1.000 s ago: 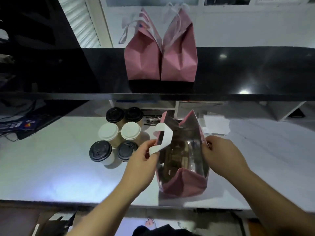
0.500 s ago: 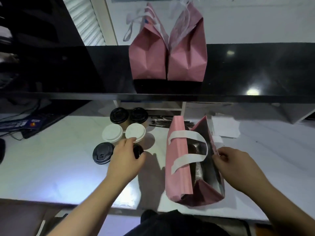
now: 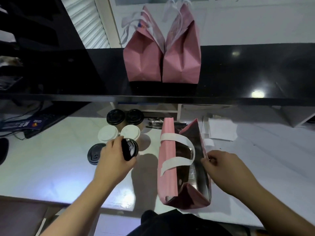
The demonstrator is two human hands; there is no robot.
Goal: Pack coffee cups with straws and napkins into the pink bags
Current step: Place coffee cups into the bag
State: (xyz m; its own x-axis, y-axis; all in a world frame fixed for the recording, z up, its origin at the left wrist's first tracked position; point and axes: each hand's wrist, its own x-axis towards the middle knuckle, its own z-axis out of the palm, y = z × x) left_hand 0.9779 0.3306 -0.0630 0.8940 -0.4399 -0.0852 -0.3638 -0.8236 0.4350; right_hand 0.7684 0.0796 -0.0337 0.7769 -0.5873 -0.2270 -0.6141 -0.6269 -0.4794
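Note:
An open pink bag (image 3: 167, 160) with white handles and a silver lining stands on the white counter (image 3: 51, 167). My right hand (image 3: 221, 167) pinches its right rim, holding it open. My left hand (image 3: 114, 159) grips a black-lidded coffee cup (image 3: 130, 149), tilted and lifted from the cluster. Around it stand another black-lidded cup (image 3: 94, 155), two white-lidded cups (image 3: 107, 133) (image 3: 130, 132) and two black-lidded cups (image 3: 115, 117) (image 3: 134, 116) behind. Wrapped straws (image 3: 155, 123) lie behind the bag. White napkins (image 3: 221, 130) lie to its right.
Two closed pink bags (image 3: 143, 58) (image 3: 181, 55) stand on the black upper shelf (image 3: 238, 74). A keyboard and cables (image 3: 34, 123) lie at the far left. The counter's near edge runs just below the bag.
My left hand let go of the bag's handle, moved left to the cups and closed on a black-lidded cup, tilting it up. My right hand kept hold of the bag's rim.

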